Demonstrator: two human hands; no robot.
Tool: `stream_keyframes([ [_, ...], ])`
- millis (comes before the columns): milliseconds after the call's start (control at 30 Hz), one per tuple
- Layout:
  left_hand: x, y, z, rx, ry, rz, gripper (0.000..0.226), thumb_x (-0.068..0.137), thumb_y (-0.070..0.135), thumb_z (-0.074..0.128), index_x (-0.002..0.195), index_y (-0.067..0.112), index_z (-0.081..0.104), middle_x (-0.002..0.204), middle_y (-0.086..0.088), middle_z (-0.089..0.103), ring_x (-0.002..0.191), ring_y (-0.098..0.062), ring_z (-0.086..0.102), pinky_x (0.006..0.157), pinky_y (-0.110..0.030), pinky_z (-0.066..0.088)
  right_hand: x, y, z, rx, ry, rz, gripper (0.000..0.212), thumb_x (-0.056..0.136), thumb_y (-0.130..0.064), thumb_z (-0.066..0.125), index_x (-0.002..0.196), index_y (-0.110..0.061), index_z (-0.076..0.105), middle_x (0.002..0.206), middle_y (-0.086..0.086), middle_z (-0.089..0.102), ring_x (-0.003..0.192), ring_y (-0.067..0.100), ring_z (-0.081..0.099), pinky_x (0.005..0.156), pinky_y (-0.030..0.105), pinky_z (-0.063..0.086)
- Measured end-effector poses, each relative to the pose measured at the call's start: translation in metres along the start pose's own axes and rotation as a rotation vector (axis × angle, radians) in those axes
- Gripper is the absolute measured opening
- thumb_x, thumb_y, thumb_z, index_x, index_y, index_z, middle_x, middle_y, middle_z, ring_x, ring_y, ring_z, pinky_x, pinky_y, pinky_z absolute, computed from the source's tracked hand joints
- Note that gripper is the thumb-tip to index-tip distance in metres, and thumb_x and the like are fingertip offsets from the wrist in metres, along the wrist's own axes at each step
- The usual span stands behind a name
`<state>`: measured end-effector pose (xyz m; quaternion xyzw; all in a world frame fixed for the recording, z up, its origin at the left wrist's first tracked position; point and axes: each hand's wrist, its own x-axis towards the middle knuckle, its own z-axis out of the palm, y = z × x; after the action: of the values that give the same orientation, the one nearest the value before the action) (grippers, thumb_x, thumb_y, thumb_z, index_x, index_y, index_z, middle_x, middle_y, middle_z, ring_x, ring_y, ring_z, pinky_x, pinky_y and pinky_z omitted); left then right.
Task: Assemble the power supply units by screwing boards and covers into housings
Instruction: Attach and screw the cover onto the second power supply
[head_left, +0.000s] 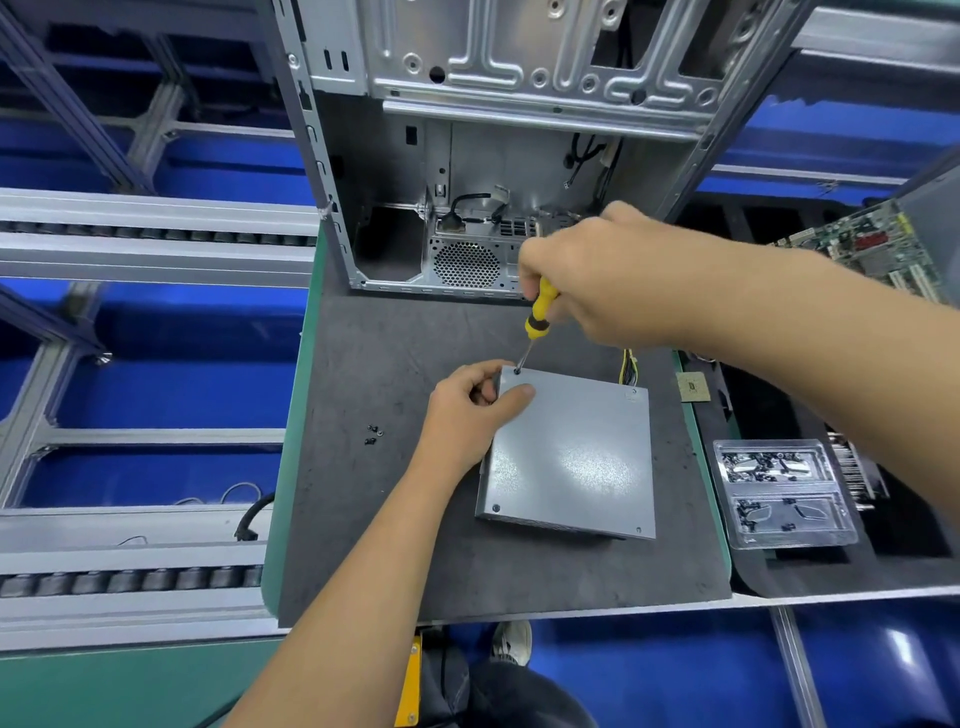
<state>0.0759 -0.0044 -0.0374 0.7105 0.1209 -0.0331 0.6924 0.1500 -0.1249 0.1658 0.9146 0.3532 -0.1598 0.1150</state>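
A grey power supply unit (571, 457) lies flat on the dark mat, its cover on top. My left hand (467, 410) grips its far left corner, thumb on the cover. My right hand (608, 275) holds a yellow-handled screwdriver (537, 317). Its tip sits in the screw hole at the unit's far left corner (517, 371). Screws show at the near left (496, 508), near right and far right corners. Yellow and black wires (627, 364) stick out behind the unit.
An open metal computer case (467, 156) stands at the back of the mat. A few loose black screws (373, 435) lie left of the unit. A clear plastic tray (784, 493) of screws sits right, with a circuit board (872, 244) beyond. Roller conveyors run left.
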Motion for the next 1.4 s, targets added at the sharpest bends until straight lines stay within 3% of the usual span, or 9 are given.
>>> stream_keyframes([
  [133, -0.001, 0.001, 0.0, 0.002, -0.003, -0.006, 0.03, 0.084, 0.025, 0.08, 0.112, 0.02, 0.074, 0.072, 0.01, 0.037, 0.065, -0.008, 0.037, 0.066, -0.02, 0.038, -0.002, -0.003, -0.009, -0.185, -0.019, 0.181, 0.058, 0.088, -0.074, 0.035, 0.079, -0.018, 0.044, 0.072, 0.001, 0.037, 0.061, 0.025, 0.04, 0.056, 0.034, 0.033],
  [333, -0.001, 0.002, 0.001, -0.007, -0.003, -0.004, 0.029, 0.084, 0.022, 0.08, 0.112, 0.019, 0.074, 0.074, 0.007, 0.038, 0.067, -0.01, 0.038, 0.067, -0.02, 0.038, -0.004, 0.002, -0.006, 0.228, -0.13, 0.056, 0.01, 0.098, -0.025, 0.053, 0.106, -0.03, 0.053, 0.11, -0.002, 0.039, 0.095, 0.023, 0.055, 0.088, 0.045, 0.047],
  [500, -0.002, 0.002, 0.001, -0.008, 0.0, 0.005, 0.027, 0.084, 0.023, 0.08, 0.11, 0.019, 0.075, 0.073, 0.009, 0.036, 0.066, -0.008, 0.036, 0.065, -0.016, 0.037, -0.001, -0.006, -0.005, -0.115, 0.035, 0.163, 0.044, 0.098, -0.059, 0.04, 0.105, -0.016, 0.046, 0.076, 0.003, 0.034, 0.08, 0.029, 0.043, 0.067, 0.041, 0.038],
  [633, -0.002, 0.001, 0.0, -0.003, -0.001, -0.002, 0.029, 0.084, 0.023, 0.08, 0.113, 0.017, 0.074, 0.071, 0.012, 0.036, 0.064, -0.006, 0.037, 0.065, -0.014, 0.038, -0.001, -0.002, -0.004, 0.055, -0.081, 0.116, 0.028, 0.098, -0.035, 0.054, 0.115, -0.015, 0.045, 0.1, 0.007, 0.048, 0.083, 0.031, 0.049, 0.076, 0.043, 0.047],
  [800, -0.002, 0.001, 0.002, 0.003, 0.011, -0.015, 0.031, 0.084, 0.024, 0.08, 0.113, 0.017, 0.073, 0.069, 0.013, 0.037, 0.062, -0.004, 0.037, 0.063, -0.011, 0.037, -0.007, -0.005, -0.007, -0.063, 0.038, 0.197, 0.062, 0.091, -0.074, 0.03, 0.076, -0.016, 0.045, 0.073, 0.002, 0.035, 0.061, 0.025, 0.037, 0.056, 0.033, 0.028],
  [900, -0.002, 0.001, 0.003, 0.005, 0.018, -0.011, 0.033, 0.084, 0.024, 0.08, 0.115, 0.014, 0.073, 0.067, 0.014, 0.037, 0.061, -0.004, 0.037, 0.062, -0.012, 0.036, -0.004, -0.005, -0.002, 0.2, -0.011, 0.078, 0.033, 0.096, -0.054, 0.049, 0.107, -0.023, 0.049, 0.101, 0.0, 0.043, 0.087, 0.03, 0.049, 0.076, 0.043, 0.043],
  [1000, -0.002, 0.002, 0.002, 0.004, 0.025, -0.026, 0.037, 0.083, 0.025, 0.081, 0.117, 0.015, 0.072, 0.068, 0.015, 0.039, 0.062, -0.003, 0.039, 0.063, -0.012, 0.038, -0.002, -0.006, 0.0, 0.28, -0.042, -0.016, 0.01, 0.094, -0.026, 0.061, 0.094, -0.026, 0.051, 0.1, -0.004, 0.04, 0.097, 0.024, 0.05, 0.084, 0.042, 0.045],
  [1167, -0.007, 0.001, -0.003, -0.063, 0.027, -0.117, 0.024, 0.093, 0.028, 0.067, 0.114, 0.018, 0.073, 0.092, 0.012, 0.069, 0.084, -0.003, 0.064, 0.079, -0.019, 0.051, 0.0, -0.006, 0.006, 0.023, 0.124, 0.157, 0.044, 0.098, -0.053, 0.048, 0.113, -0.012, 0.053, 0.1, 0.012, 0.045, 0.094, 0.036, 0.052, 0.066, 0.04, 0.034],
  [1400, -0.021, -0.005, -0.022, -0.216, 0.112, -0.166, 0.036, 0.098, -0.002, 0.039, 0.106, 0.018, 0.068, 0.079, 0.002, 0.064, 0.063, -0.005, 0.054, 0.056, -0.018, 0.042, -0.001, 0.003, 0.007, -0.097, 0.083, 0.139, 0.041, 0.094, -0.044, 0.057, 0.123, -0.016, 0.048, 0.104, 0.01, 0.05, 0.094, 0.041, 0.053, 0.07, 0.043, 0.041],
])
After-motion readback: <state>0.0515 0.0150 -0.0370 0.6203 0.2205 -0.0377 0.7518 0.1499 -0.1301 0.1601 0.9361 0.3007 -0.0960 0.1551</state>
